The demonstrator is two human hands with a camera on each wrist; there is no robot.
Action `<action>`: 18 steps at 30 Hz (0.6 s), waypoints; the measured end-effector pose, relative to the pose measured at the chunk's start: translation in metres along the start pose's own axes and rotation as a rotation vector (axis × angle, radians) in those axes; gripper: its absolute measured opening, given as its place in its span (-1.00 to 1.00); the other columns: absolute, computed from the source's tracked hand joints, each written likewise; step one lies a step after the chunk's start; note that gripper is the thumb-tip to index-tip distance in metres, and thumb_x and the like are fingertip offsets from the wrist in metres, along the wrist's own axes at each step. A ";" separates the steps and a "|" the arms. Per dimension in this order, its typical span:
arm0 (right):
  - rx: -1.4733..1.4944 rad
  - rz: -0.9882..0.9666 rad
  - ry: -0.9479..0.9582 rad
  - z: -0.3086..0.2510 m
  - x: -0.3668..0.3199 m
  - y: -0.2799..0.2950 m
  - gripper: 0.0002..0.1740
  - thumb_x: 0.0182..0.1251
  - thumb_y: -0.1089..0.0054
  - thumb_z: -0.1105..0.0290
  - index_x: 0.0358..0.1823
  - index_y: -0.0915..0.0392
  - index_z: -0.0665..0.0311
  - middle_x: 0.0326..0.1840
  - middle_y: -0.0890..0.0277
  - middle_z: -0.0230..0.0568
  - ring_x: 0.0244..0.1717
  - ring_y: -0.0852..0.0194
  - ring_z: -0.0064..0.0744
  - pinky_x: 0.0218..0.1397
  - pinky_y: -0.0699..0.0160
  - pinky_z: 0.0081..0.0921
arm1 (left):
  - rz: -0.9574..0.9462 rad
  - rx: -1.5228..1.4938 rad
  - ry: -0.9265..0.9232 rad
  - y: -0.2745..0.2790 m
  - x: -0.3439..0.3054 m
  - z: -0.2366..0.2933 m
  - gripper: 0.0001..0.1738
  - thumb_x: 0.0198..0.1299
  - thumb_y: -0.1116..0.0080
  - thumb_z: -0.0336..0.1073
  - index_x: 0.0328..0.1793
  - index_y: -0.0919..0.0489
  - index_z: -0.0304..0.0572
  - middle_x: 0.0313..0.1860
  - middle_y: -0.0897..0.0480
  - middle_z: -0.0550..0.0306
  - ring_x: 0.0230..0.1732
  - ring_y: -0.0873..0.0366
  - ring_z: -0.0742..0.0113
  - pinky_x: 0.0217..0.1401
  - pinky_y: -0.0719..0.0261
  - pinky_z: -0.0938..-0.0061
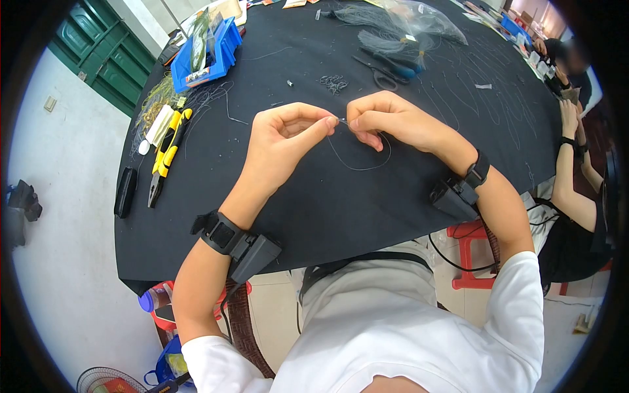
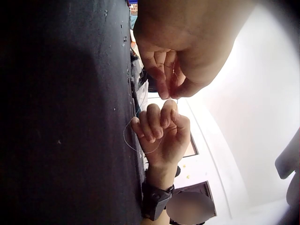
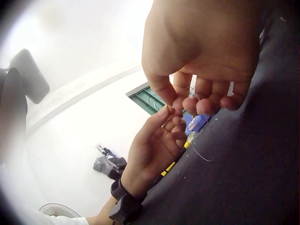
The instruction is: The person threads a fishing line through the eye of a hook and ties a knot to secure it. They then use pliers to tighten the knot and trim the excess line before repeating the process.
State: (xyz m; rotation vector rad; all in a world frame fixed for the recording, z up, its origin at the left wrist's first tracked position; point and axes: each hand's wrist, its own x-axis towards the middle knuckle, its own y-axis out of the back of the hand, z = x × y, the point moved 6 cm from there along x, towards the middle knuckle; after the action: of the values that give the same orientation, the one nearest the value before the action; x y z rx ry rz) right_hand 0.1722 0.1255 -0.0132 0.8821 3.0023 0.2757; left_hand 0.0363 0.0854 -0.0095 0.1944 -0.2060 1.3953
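Over the black-covered table, my left hand [image 1: 278, 144] pinches a thin clear fishing line [image 1: 359, 169] between thumb and forefinger. Right beside it, my right hand [image 1: 403, 121] pinches the same line, the two sets of fingertips almost meeting. Below them the line hangs in a round loop. A small shiny bit shows between the fingertips, too small to make out. In the right wrist view, the other fingers of my right hand [image 3: 201, 56] are bent, and the line [image 3: 200, 154] trails past them. The left wrist view shows the loop hanging beside the right hand [image 2: 161, 136].
Yellow-black pliers [image 1: 167, 154], a black case [image 1: 126, 192] and a blue bin [image 1: 208, 56] lie at left. Beyond my hands are a small dark pile [image 1: 334, 84], scissors [image 1: 383, 77] and bundled line [image 1: 386, 33]. More strands spread at right, where another person [image 1: 576, 164] sits.
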 end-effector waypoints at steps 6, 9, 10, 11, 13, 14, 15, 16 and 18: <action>0.055 0.038 0.002 0.004 0.001 0.002 -0.80 0.27 0.05 0.37 -0.46 -0.44 0.31 -0.61 -0.35 -0.42 -0.60 -0.30 -0.68 -0.50 -0.30 -0.71 | 0.030 0.013 -0.007 0.001 -0.001 0.002 -0.86 0.08 -0.18 -0.48 -0.23 -0.60 -0.41 -0.35 -0.64 0.09 -0.31 -0.58 0.52 -0.20 -0.51 0.70; 0.131 0.110 -0.036 0.004 0.000 0.004 -0.81 0.27 -0.04 0.32 -0.36 -0.50 0.31 -0.56 -0.39 -0.41 -0.53 -0.37 -0.68 -0.42 -0.41 -0.72 | 0.067 0.009 0.002 0.004 -0.001 0.003 -0.87 0.08 -0.19 -0.47 -0.24 -0.60 -0.40 -0.36 -0.64 0.12 -0.34 -0.56 0.55 -0.24 -0.49 0.72; 0.158 0.133 -0.055 0.004 -0.001 0.004 -0.80 0.26 -0.07 0.30 -0.33 -0.51 0.31 -0.54 -0.40 -0.40 -0.50 -0.40 -0.68 -0.39 -0.45 -0.72 | 0.072 0.010 0.000 0.005 -0.001 0.003 -0.87 0.08 -0.20 -0.47 -0.25 -0.60 -0.39 -0.36 -0.64 0.12 -0.34 -0.56 0.56 -0.25 -0.48 0.72; 0.164 0.152 -0.070 0.005 -0.001 0.005 -0.81 0.26 -0.08 0.30 -0.32 -0.52 0.30 -0.55 -0.40 -0.41 -0.52 -0.38 -0.69 -0.43 -0.42 -0.74 | 0.078 0.011 -0.001 0.006 -0.001 0.003 -0.87 0.07 -0.20 -0.47 -0.25 -0.60 -0.39 -0.36 -0.64 0.13 -0.34 -0.56 0.56 -0.27 -0.48 0.73; 0.177 0.189 -0.102 0.006 -0.001 0.006 -0.81 0.25 -0.10 0.31 -0.30 -0.52 0.30 -0.56 -0.38 -0.43 -0.57 -0.33 -0.72 -0.50 -0.37 -0.77 | 0.098 0.009 0.001 0.007 -0.002 0.003 -0.87 0.07 -0.21 -0.46 -0.26 -0.60 -0.38 -0.37 -0.64 0.14 -0.35 -0.55 0.57 -0.28 -0.47 0.74; 0.174 0.204 -0.108 0.005 -0.002 0.007 -0.82 0.26 -0.09 0.31 -0.29 -0.51 0.30 -0.58 -0.35 -0.46 -0.59 -0.26 -0.76 -0.55 -0.26 -0.79 | 0.113 0.006 0.003 0.008 -0.002 0.003 -0.87 0.07 -0.21 -0.46 -0.26 -0.60 -0.38 -0.37 -0.64 0.14 -0.35 -0.55 0.58 -0.28 -0.46 0.74; 0.170 0.220 -0.113 0.003 -0.004 0.008 -0.82 0.27 -0.08 0.31 -0.28 -0.51 0.30 -0.60 -0.32 -0.50 -0.62 -0.19 -0.79 -0.59 -0.16 -0.80 | 0.127 0.003 0.005 0.009 -0.002 0.004 -0.87 0.07 -0.21 -0.46 -0.26 -0.60 -0.37 -0.37 -0.64 0.14 -0.36 -0.55 0.58 -0.28 -0.46 0.75; 0.167 0.236 -0.118 0.002 -0.004 0.009 -0.82 0.28 -0.07 0.32 -0.28 -0.50 0.30 -0.62 -0.28 -0.53 -0.64 -0.12 -0.82 -0.64 -0.06 -0.82 | 0.142 0.008 0.012 0.010 -0.002 0.005 -0.87 0.07 -0.21 -0.45 -0.26 -0.60 -0.37 -0.37 -0.64 0.14 -0.35 -0.55 0.58 -0.28 -0.46 0.74; 0.124 0.273 -0.092 0.000 -0.004 0.010 -0.82 0.28 -0.08 0.32 -0.28 -0.50 0.30 -0.64 -0.24 -0.59 -0.66 -0.03 -0.84 -0.65 0.04 -0.80 | 0.172 0.018 0.027 0.012 -0.003 0.006 -0.86 0.07 -0.21 -0.43 -0.25 -0.61 -0.36 -0.37 -0.64 0.14 -0.35 -0.55 0.57 -0.27 -0.45 0.73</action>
State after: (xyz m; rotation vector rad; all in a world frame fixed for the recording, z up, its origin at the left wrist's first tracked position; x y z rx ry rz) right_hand 0.1810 0.1312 -0.0123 1.2796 2.8364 0.0468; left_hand 0.0239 0.0836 -0.0046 0.1760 -0.1908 1.5699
